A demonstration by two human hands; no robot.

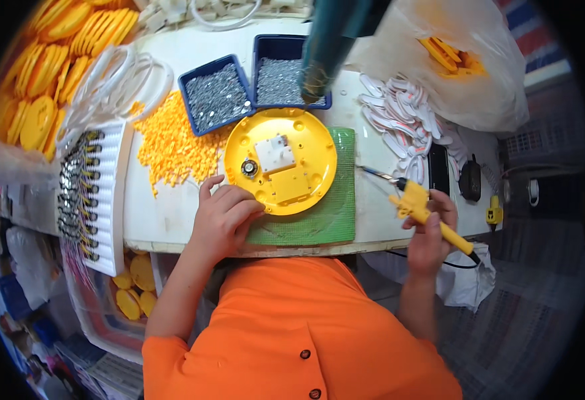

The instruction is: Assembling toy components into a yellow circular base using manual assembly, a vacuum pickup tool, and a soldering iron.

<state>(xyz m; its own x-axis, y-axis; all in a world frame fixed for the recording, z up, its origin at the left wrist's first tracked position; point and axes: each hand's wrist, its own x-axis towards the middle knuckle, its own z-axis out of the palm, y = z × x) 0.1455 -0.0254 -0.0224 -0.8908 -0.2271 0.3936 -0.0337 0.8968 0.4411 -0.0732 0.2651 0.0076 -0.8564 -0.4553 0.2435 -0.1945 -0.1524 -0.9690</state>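
A round yellow plastic shell (319, 167) lies with its inside up on a green ribbed mat (343, 200). Inside it sit a white box-shaped part (274, 154), a small round dark-and-silver part (249, 167) and a yellow rectangular cover (290, 185). My left hand (222, 217) is at the shell's lower left rim, fingers bent and closed on the edge; its thumb is partly hidden. Off to the right, my right hand (432, 233) is closed around a yellow-handled soldering iron (454, 239). Its metal tip points up and left, apart from the shell. A bulky yellow piece surrounds its front part.
Two blue bins of screws (218, 100) (280, 77) stand behind the shell. Left are small orange-yellow pieces (179, 143) and a white rack of wired parts (109, 200). White strips (406, 120) and a plastic bag (466, 80) lie right. A teal tool (332, 47) hangs overhead.
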